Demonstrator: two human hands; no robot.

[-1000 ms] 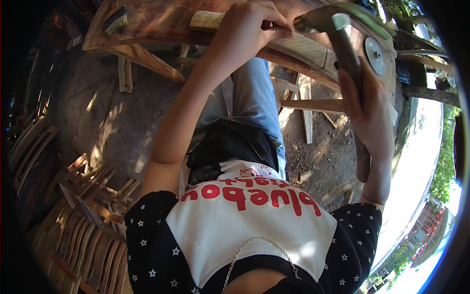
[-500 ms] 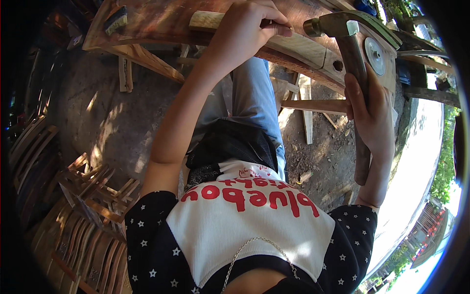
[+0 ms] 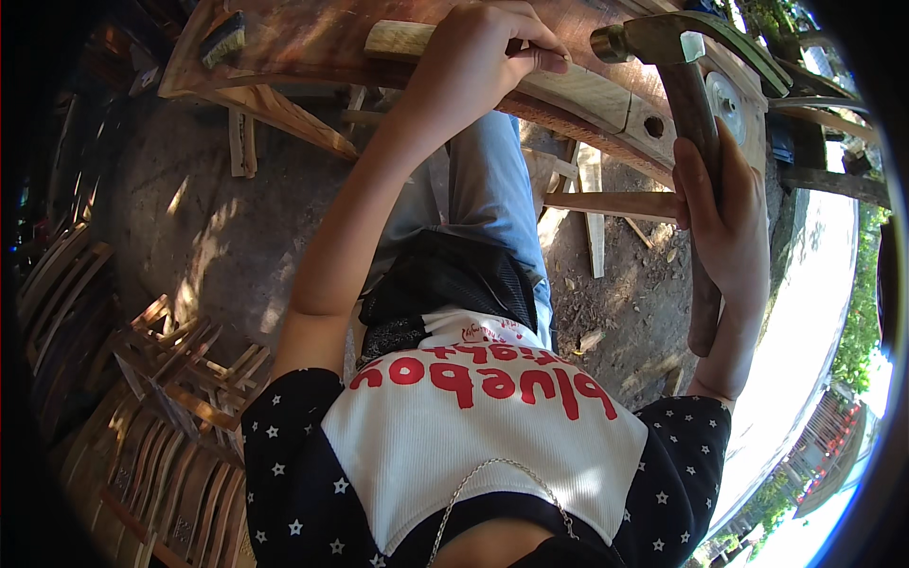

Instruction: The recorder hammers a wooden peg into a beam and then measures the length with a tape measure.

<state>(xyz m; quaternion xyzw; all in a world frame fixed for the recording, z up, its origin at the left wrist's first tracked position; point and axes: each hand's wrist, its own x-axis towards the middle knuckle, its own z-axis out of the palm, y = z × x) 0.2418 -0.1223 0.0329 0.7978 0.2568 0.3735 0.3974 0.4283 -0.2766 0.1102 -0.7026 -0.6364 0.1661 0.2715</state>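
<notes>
My right hand (image 3: 731,227) is wrapped around the wooden handle of a claw hammer (image 3: 689,104). The hammer's metal head is raised above the right part of the bench, its striking face pointing left toward my other hand. Thumb and forefinger of my left hand (image 3: 488,59) are pinched together over a pale wooden strip (image 3: 598,98) along the bench's near edge. Whatever sits in that pinch is too small to make out. A gap separates the hammer face from my left fingertips. The strip shows a seam and, to the right, a dark round hole.
The reddish wooden bench (image 3: 312,40) carries a brush (image 3: 224,40) at its left end and a round metal disc (image 3: 725,106) at its right. Wooden legs and braces (image 3: 284,121) stand beneath. Curved wooden pieces (image 3: 180,492) are stacked at lower left.
The hammer and my right hand have shifted slightly to the right. My left hand stays pinched in nearly the same spot over the strip.
</notes>
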